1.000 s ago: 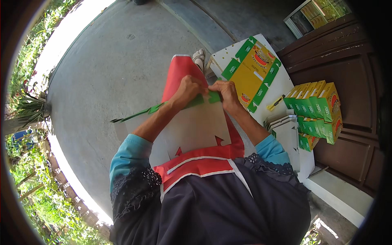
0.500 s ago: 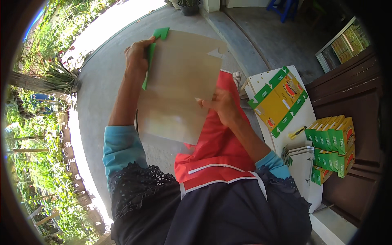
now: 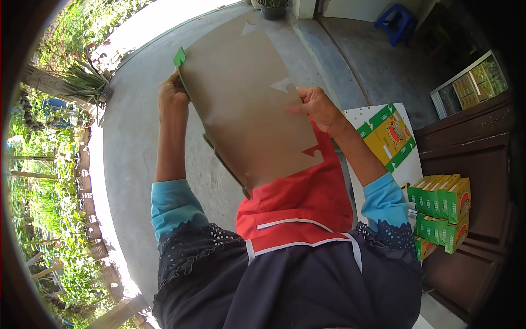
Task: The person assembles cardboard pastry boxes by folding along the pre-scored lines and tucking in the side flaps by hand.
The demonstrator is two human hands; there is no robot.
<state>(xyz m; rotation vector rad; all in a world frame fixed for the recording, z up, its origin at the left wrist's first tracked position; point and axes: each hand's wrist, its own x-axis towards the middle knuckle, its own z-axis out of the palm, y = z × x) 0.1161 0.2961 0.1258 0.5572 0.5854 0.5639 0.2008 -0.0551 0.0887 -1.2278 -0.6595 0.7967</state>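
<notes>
Both my hands hold up a large flat cardboard box blank (image 3: 246,104), its plain brown side toward me, with cut notches and a green printed tab at its top left corner. My left hand (image 3: 171,94) grips the blank's left edge just below that green tab. My right hand (image 3: 315,107) pinches the right edge beside a notch. The sheet's lower end rests over the red apron (image 3: 298,203) on my lap.
A flat printed yellow-and-green box blank (image 3: 386,137) lies on a white sheet to my right. Several folded green-and-yellow boxes (image 3: 444,211) are stacked by a dark wooden door. A blue stool (image 3: 397,19) stands far off; a potted plant (image 3: 82,82) borders the concrete floor.
The cardboard blank has been unfolded and raised in front of me. My left hand moved up and out along its left edge while my right hand shifted to its right edge.
</notes>
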